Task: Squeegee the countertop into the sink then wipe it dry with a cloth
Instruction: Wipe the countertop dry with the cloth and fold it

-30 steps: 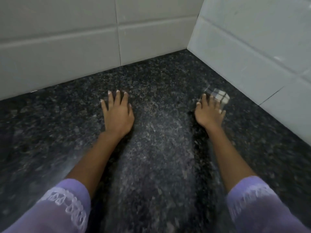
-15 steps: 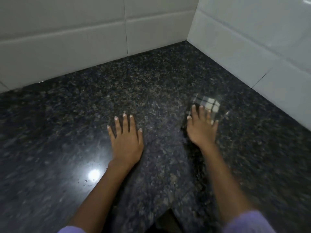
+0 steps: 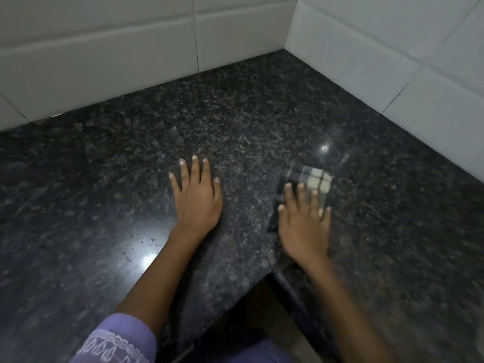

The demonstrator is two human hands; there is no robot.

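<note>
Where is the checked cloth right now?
In the head view the checked cloth lies on the dark granite countertop, right of centre, pressed flat under the right hand and across from the left hand.

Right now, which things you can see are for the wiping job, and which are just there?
For the job:
- checked cloth, under the right hand
- dark stone countertop
- left hand, flat on the countertop

Just there:
- white wall tiles
- purple sleeve

No squeegee or sink shows in this view.
</note>
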